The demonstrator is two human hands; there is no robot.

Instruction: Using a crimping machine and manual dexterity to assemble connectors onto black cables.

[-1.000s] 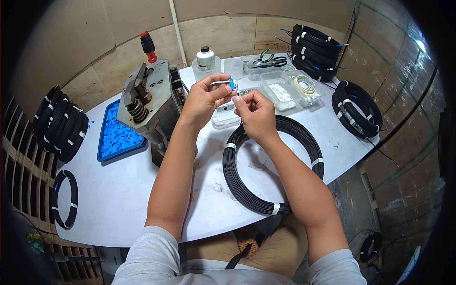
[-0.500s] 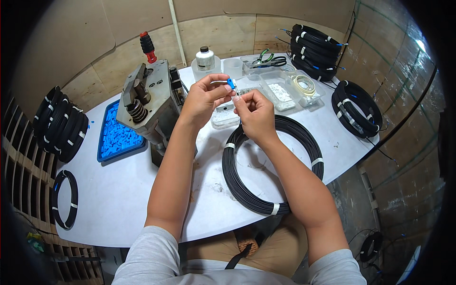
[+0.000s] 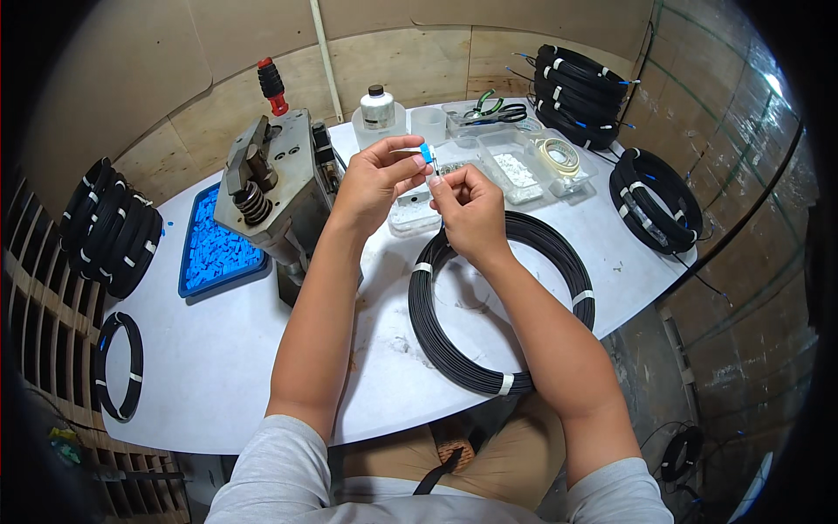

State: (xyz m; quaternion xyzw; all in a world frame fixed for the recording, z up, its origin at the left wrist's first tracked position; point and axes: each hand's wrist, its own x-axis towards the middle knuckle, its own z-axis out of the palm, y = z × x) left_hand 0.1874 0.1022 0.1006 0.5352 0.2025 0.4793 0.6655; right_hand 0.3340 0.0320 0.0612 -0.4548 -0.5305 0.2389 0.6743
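Observation:
My left hand [image 3: 374, 182] pinches a small blue connector piece [image 3: 426, 152] between thumb and fingers, with a bit of white showing beside it. Just below and to the right, my right hand [image 3: 471, 212] has thumb and fingers closed on the end of a thin black cable [image 3: 436, 168]. The two hands are close together, raised over the table. Under my right forearm lies a large coil of black cable [image 3: 425, 319], bound with white tape bands. Part of the coil is hidden by that arm.
Left of my arm stands a metal press [image 3: 284, 188] beside a blue tray [image 3: 229, 285] of small blue parts. Clear plastic boxes [image 3: 548, 179], a white bottle [image 3: 377, 108] and pliers [image 3: 482, 103] are behind my hands. More cable coils [image 3: 576, 96] are stacked at both sides.
The blue piece in my left fingers has turned slightly and shifted a little to the right. Both arms and the coil stay where they were.

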